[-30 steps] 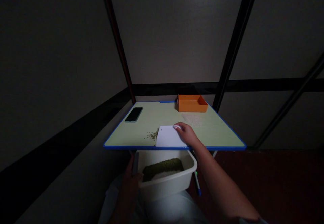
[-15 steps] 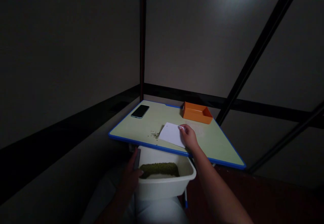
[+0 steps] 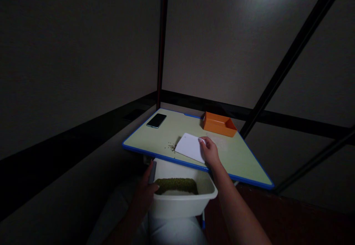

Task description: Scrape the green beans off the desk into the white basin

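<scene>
Okay, so from where I'm standing, the person's right hand (image 3: 210, 152) has a white card (image 3: 191, 147) pinched by its right edge, thumb on top, pretty narrow grip. The card is over the near part of the pale table (image 3: 149, 138) with the blue edging, a bit tilted, and its left edge is right by a little scatter of grains (image 3: 171, 147) (tiny greenish-brown bits, too small for me to name).

Down below the near edge, the left hand (image 3: 145, 191) is closed around the left end of a white tub (image 3: 180, 206), thumb at the rim. A grey strip (image 3: 152, 172) stands at that same end, against the hand; can't tell if it's part of the tub. Inside the tub there's a green heap (image 3: 177, 184) lying along the bottom, and the tub sits above the person's lap.

Also on the table: a dark-screened phone (image 3: 156, 121) lying flat near the far left corner, and an open orange box (image 3: 219, 128) at the far right. Pretty dim in here, honestly.
</scene>
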The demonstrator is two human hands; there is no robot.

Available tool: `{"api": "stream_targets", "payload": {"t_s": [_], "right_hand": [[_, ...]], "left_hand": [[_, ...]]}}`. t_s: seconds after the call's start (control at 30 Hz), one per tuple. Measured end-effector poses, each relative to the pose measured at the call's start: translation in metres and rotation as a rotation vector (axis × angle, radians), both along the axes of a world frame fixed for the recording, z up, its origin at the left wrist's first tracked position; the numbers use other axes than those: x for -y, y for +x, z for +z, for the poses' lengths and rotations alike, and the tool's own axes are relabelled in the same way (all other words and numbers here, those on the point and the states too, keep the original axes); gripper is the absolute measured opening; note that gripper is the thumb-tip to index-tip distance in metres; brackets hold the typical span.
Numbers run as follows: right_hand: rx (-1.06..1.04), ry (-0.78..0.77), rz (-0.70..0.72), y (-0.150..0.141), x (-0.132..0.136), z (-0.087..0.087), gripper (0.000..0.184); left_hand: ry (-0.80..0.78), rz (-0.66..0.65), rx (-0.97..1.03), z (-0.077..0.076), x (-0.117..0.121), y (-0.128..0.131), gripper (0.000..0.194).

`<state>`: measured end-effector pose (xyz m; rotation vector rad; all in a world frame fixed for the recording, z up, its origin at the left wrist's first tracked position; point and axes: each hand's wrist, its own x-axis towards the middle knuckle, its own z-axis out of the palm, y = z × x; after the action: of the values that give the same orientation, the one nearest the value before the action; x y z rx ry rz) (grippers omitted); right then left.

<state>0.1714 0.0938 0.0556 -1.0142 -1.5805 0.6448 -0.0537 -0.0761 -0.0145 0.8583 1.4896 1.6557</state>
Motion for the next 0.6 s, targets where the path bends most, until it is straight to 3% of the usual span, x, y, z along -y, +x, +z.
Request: {"api": "stream_targets", "payload": {"t_s": [0.6], "right_hand": [[0.096, -0.016, 0.131, -0.004, -0.0051, -0.0014, 0.032]], "left_hand": [[0.009, -0.018, -0.017, 0.0031, 0.0009, -0.0023, 0.088]]}}
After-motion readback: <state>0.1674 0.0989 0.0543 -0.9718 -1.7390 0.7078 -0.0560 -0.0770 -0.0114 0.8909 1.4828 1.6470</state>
